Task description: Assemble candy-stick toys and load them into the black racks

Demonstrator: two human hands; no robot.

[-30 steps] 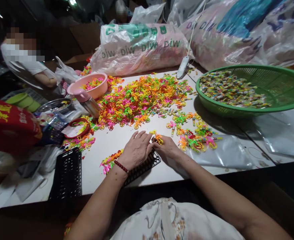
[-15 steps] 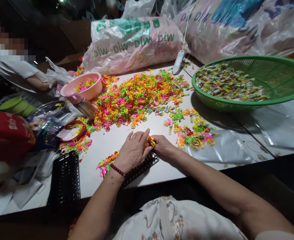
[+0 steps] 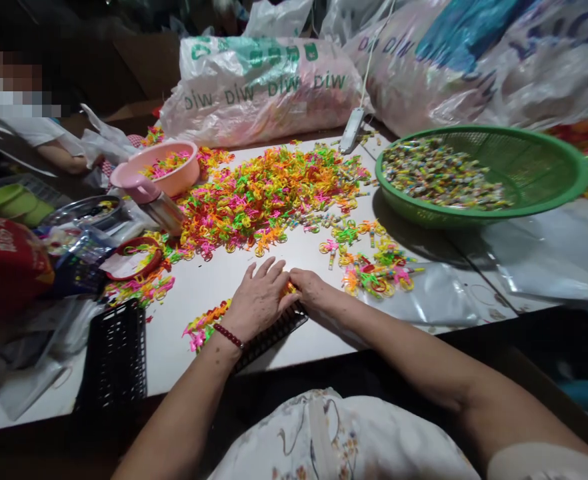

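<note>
My left hand (image 3: 258,297) lies over a black slotted plastic rack (image 3: 269,339) with its fingers stretched out and spread, the thumb beside a small orange-yellow plastic toy piece (image 3: 289,288). Closed on that piece, my right hand (image 3: 310,292) is at the rack's right end, touching the left thumb; the exact shape of the piece is mostly hidden. A row of bright toy pieces (image 3: 204,323), which look like little bicycles, runs out from under my left wrist along the rack. To the right of my hands lies a small heap of toy bicycles with candy tubes (image 3: 381,273).
Behind spreads a big pile of coloured toy pieces (image 3: 264,193). A green basket (image 3: 539,200) of candy tubes stands right, a pink bowl (image 3: 194,167) and a flask (image 3: 161,207) left. Another black rack (image 3: 117,353) lies near the left edge. A person's arm (image 3: 64,157) shows far left.
The view has shifted slightly, so the table things sit further left. My right fingers have closed further over the orange-yellow piece, and my left fingers are spread wider.
</note>
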